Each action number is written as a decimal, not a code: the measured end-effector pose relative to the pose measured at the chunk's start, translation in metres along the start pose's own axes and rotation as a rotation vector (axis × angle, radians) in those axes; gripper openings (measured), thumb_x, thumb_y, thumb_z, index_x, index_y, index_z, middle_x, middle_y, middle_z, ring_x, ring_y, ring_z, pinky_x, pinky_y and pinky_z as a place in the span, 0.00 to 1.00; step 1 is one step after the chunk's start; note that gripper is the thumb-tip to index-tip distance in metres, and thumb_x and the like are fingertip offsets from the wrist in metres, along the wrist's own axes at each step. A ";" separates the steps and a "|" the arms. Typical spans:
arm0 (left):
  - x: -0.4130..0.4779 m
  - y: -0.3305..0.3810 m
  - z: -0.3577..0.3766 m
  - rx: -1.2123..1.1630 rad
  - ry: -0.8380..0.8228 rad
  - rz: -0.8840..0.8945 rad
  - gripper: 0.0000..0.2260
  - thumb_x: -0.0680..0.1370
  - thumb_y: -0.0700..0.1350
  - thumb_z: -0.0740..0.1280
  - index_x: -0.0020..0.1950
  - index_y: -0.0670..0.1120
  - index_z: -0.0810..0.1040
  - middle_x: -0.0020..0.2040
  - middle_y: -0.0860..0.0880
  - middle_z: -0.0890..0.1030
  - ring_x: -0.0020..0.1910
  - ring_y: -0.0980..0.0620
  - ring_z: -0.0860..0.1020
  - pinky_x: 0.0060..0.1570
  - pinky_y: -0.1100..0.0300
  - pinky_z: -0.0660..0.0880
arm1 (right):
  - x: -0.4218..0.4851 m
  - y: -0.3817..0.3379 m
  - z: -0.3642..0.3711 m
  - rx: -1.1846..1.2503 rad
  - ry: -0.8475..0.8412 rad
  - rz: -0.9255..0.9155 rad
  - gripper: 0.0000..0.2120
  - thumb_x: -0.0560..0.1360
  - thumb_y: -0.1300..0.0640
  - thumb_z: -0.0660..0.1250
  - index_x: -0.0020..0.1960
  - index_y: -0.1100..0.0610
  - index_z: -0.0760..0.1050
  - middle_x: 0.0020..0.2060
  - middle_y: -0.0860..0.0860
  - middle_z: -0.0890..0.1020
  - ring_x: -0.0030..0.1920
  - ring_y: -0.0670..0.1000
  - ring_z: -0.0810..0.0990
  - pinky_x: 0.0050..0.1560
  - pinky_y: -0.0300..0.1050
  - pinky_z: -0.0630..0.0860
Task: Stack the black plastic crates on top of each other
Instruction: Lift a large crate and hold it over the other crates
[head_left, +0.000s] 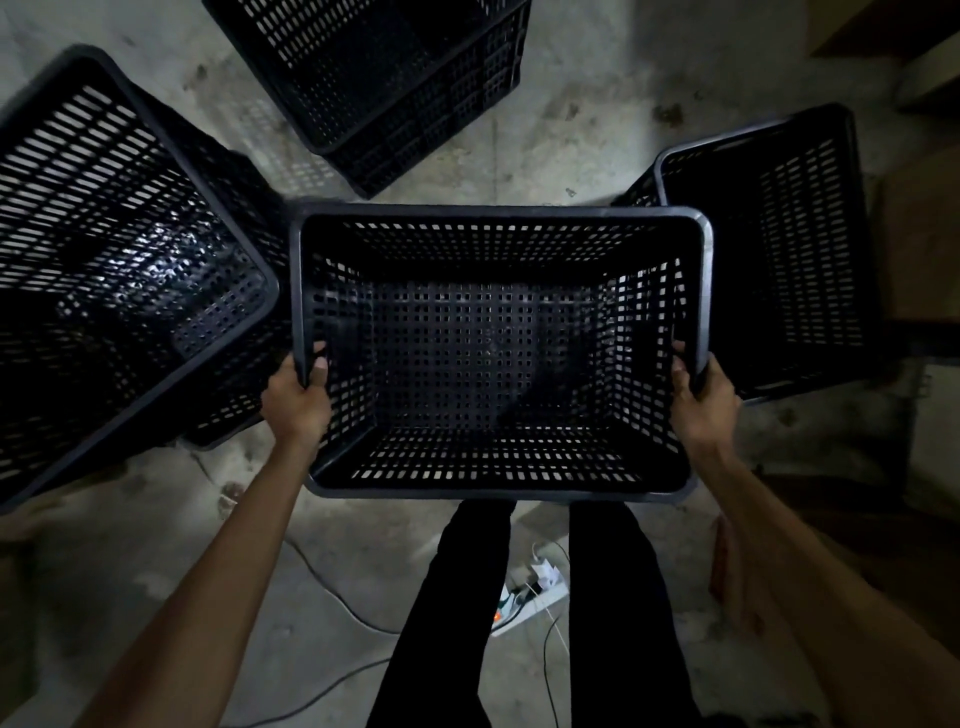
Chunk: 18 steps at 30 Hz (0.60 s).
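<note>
I hold an empty black perforated crate (498, 214) level in front of me, seen from above, over the concrete floor. My left hand (297, 400) grips its left rim near the front corner, thumb inside the wall. My right hand (702, 397) grips the right rim the same way. A larger black crate (156, 124) stands at the left, its rim close to the held crate's left side. Another black crate (779, 249) stands at the right, partly hidden behind the held one. At the top centre is a further black crate (395, 88), which looks like two stacked.
A white power strip (530, 597) with plugs and cables lies on the floor between my legs (457, 597). A grey cable (332, 587) runs across the floor at lower left. Brown boxes or furniture (924, 249) stand along the right edge.
</note>
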<state>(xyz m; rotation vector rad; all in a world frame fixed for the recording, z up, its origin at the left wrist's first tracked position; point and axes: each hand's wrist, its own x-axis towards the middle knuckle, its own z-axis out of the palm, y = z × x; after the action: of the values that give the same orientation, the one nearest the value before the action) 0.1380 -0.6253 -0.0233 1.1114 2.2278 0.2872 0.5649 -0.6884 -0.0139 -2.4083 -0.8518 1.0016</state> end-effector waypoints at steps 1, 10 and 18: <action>-0.001 -0.001 0.000 0.029 -0.006 0.030 0.14 0.81 0.48 0.62 0.65 0.49 0.78 0.54 0.40 0.84 0.54 0.38 0.80 0.49 0.51 0.74 | 0.002 0.000 0.001 -0.005 0.007 -0.013 0.17 0.82 0.52 0.59 0.68 0.55 0.74 0.58 0.57 0.82 0.60 0.56 0.79 0.56 0.44 0.73; 0.014 0.001 -0.007 0.093 -0.003 0.151 0.14 0.81 0.48 0.62 0.65 0.47 0.78 0.53 0.40 0.84 0.53 0.38 0.82 0.50 0.50 0.75 | 0.004 0.011 0.014 -0.100 0.097 -0.028 0.18 0.82 0.51 0.58 0.68 0.58 0.73 0.56 0.60 0.83 0.58 0.61 0.80 0.49 0.34 0.64; 0.019 -0.005 -0.001 0.091 0.046 0.295 0.19 0.83 0.49 0.57 0.69 0.39 0.68 0.38 0.38 0.80 0.27 0.44 0.72 0.29 0.57 0.65 | 0.002 0.009 0.013 -0.071 0.075 -0.041 0.18 0.82 0.49 0.58 0.68 0.56 0.72 0.57 0.59 0.82 0.59 0.62 0.79 0.57 0.54 0.75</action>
<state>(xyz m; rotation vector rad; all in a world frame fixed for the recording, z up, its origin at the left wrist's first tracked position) 0.1257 -0.6142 -0.0334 1.4990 2.1313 0.3383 0.5599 -0.6920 -0.0284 -2.4603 -0.9208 0.8736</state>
